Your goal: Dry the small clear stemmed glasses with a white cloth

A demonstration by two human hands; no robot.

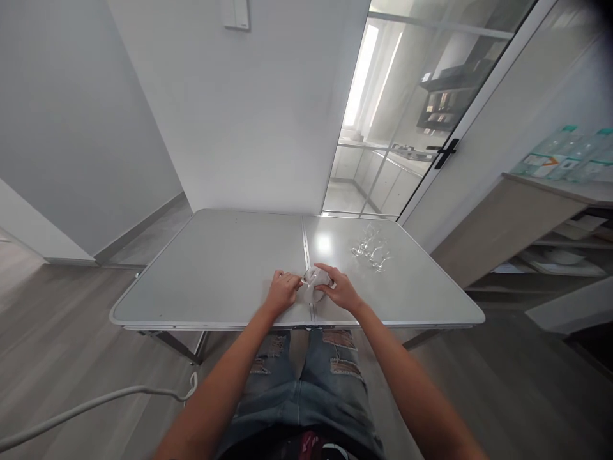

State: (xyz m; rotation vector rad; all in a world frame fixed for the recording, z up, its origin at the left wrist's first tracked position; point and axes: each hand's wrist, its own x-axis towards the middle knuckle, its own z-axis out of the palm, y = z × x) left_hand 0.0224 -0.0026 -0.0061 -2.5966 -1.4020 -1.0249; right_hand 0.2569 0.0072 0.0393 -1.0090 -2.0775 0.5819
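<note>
Near the front edge of the folding table (230, 268), my right hand (343, 291) grips a small, whitish, partly see-through rounded object (316, 280), with thumb and fingers curved around its right side. At the object's left side, my left hand (283, 291) is closed in a pinch on what looks like a thin shiny end or loop. Its exact shape is too small to make out. To the right of my hands lies a loose pile of clear, shiny curled pieces (371, 249), apart from both hands.
A metal seam (304, 239) runs across the table's middle. Behind stands a white wall (249, 128) and a glass door (383, 121) with a black handle. On the right, clear bottles (565, 153) top a wooden shelf (517, 223). A pale hose (110, 396) lies at lower left.
</note>
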